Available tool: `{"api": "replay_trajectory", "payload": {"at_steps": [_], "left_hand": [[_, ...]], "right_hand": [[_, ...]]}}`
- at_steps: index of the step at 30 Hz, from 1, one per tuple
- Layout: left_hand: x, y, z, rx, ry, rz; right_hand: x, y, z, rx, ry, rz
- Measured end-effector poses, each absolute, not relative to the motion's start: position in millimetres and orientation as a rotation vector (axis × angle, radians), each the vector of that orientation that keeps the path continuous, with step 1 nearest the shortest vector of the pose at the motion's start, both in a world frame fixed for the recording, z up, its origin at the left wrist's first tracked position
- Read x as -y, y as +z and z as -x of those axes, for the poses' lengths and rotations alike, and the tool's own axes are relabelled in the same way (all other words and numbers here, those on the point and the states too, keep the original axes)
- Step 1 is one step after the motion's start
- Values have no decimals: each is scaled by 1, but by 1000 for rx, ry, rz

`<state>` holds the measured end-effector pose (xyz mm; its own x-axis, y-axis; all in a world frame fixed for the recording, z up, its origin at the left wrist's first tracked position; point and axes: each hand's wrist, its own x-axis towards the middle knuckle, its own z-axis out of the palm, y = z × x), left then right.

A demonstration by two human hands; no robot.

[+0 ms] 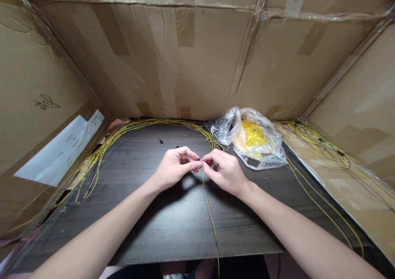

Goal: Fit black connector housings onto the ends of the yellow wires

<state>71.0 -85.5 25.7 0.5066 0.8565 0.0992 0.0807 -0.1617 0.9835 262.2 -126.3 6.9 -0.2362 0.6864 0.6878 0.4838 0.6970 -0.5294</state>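
Over the middle of the dark table (148,225), my left hand (177,166) pinches a small black connector (199,160) between thumb and forefinger. My right hand (224,170) meets it from the other side, its thumb and fingertips closed at the end of a thin yellow wire (209,207). The wire hangs down from the fingertips toward me and drops over the table's front edge. Fingers partly cover the spot where wire and connector meet, so I cannot tell how far they are joined.
A bundle of yellow wires (123,129) curves along the back and left. A clear plastic bag (268,153) with small yellow parts (253,133) lies at the back right. More yellow wires (311,139) lie far right. One small black piece (161,141) sits behind my left hand. Cardboard walls (210,65) surround the table.
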Motion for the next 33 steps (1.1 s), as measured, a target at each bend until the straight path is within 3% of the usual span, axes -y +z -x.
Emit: {"api": "replay_trajectory", "payload": {"at_steps": [10, 22, 33], "left_hand": [[86, 25, -73, -762, 865, -1475], [84, 21, -72, -763, 1028, -1347], [83, 18, -74, -811, 1039, -1359]], "right_hand": [[128, 11, -257, 1799, 343, 989], [130, 7, -247, 1519, 1177, 1061], [129, 8, -245, 1439, 1213, 1013]]}}
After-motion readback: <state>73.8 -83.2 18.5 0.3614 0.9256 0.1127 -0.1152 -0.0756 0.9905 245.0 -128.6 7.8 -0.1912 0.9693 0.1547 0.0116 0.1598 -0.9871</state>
